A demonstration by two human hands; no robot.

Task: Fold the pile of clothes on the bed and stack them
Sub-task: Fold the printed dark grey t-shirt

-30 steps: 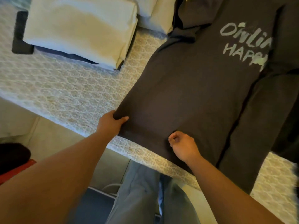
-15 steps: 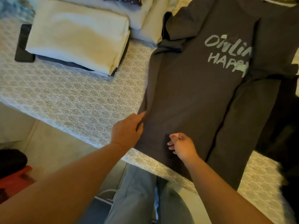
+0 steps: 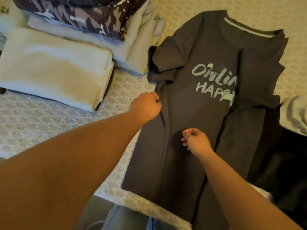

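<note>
A dark grey T-shirt (image 3: pixel 191 117) with pale lettering lies face up on the patterned bedspread (image 3: pixel 49 123), collar away from me. Its right side and sleeve are folded in over the body. My left hand (image 3: pixel 146 105) is at the shirt's left side edge, below the bunched left sleeve, and grips the fabric, which creases beside it. My right hand (image 3: pixel 196 140) sits over the lower middle of the shirt with fingers curled; no cloth shows between them. A folded cream garment (image 3: pixel 54 67) tops the stack on the left.
Behind the cream stack stands a second pile with a dark camouflage-print piece (image 3: pixel 79 14) on pale folded clothes. A pale striped garment (image 3: pixel 294 113) and dark clothes (image 3: pixel 290 171) lie at the right. The bed's front edge runs just under my arms.
My left hand left the shirt's bottom left corner and moved up its left side edge. My right hand moved up from the hem toward the shirt's middle. The view tilted up the bed.
</note>
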